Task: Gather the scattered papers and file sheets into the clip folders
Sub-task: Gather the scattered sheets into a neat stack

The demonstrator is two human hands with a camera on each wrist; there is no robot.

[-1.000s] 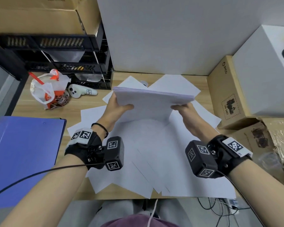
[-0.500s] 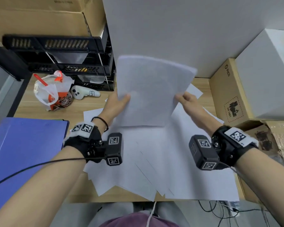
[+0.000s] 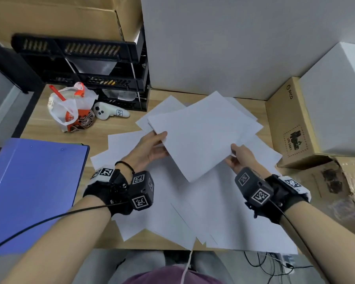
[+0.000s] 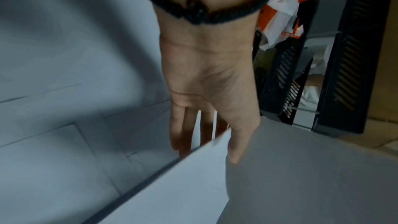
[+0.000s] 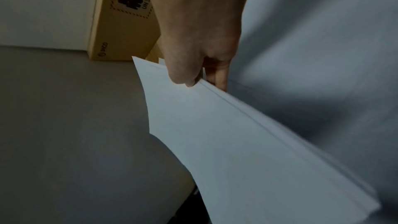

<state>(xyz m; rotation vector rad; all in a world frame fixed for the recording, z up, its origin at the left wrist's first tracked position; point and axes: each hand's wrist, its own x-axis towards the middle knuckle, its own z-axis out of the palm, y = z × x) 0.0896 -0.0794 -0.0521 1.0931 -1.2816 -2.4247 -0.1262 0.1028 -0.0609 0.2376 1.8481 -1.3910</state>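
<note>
Holding a stack of papers above the table at centre frame, both hands have only a light purchase on it, and that is where trouble could start. The right hand, at centre right of the head view, pinches the near right edge between thumb on top and fingers beneath; its wrist view shows the sheets already fanned slightly apart at that edge, so the lower ones could slide out and drop back among the loose sheets spread across the lower middle of the frame. The left hand, just left of centre, has a narrow grip too: thumb over the stack's left corner, fingers nearly straight underneath, more a support than a clamp. I judge that a quick tilt would let the pile skew or spill. The stack also sags away from the hands, so a corner might fold if it is tapped down unevenly. Both forearms reach forward from the bottom of the frame, palms turned inward. The blue folder lies closed at the left edge, well apart from the stack, so filing has not begun.
</note>
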